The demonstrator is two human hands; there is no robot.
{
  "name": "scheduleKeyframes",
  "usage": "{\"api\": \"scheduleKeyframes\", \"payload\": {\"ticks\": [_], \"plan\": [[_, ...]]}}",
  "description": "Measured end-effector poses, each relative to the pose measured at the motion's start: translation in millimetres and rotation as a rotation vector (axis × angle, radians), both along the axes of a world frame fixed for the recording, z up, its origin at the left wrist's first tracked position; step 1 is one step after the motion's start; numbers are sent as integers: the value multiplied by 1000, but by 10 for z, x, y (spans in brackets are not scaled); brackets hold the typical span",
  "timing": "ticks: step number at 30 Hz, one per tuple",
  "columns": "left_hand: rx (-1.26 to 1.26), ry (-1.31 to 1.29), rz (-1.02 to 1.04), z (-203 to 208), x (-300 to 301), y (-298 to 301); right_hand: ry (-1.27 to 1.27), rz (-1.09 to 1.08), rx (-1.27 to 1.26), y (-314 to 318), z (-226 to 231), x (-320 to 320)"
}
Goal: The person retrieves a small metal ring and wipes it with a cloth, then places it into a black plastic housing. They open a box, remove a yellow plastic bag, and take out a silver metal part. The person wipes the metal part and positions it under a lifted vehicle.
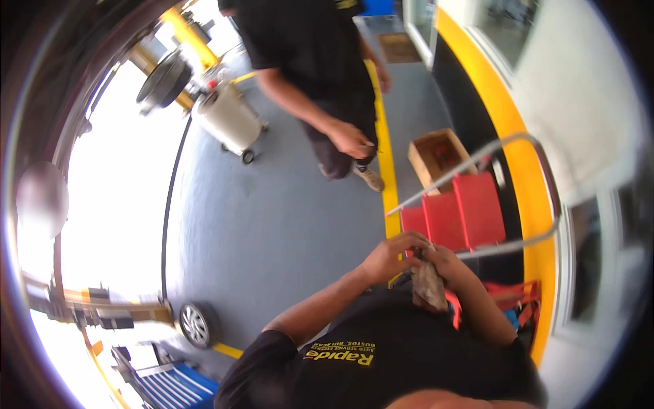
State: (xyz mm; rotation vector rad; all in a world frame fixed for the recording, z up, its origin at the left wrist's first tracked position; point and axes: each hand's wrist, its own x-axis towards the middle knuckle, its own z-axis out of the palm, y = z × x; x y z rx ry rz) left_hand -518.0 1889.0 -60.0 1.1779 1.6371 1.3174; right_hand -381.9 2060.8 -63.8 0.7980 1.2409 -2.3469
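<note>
The cloth (428, 285) is mottled in pale grey and brown (blotched rather than evenly tinted). The wearer's shirt (422, 358) is black with yellow lettering; the other person's shirt (300, 44) is black too. Red covers the steps (480, 208), silver-grey their rail (504, 141). The floor (245, 211) is blue-grey with a yellow line (385, 143). The tank (225, 123) is off-white, the box (420, 165) brown, the panel (174, 385) blue with pale stripes.
</note>
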Motion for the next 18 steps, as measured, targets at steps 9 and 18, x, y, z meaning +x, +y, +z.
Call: {"api": "scheduleKeyframes", "payload": {"ticks": [9, 18], "plan": [[20, 320, 264, -99, 289, -1247, 177, 369, 164, -860, -196, -255], [-58, 2, 767, -138, 1145, -2105, 668, 628, 746, -1696, -413, -253]]}}
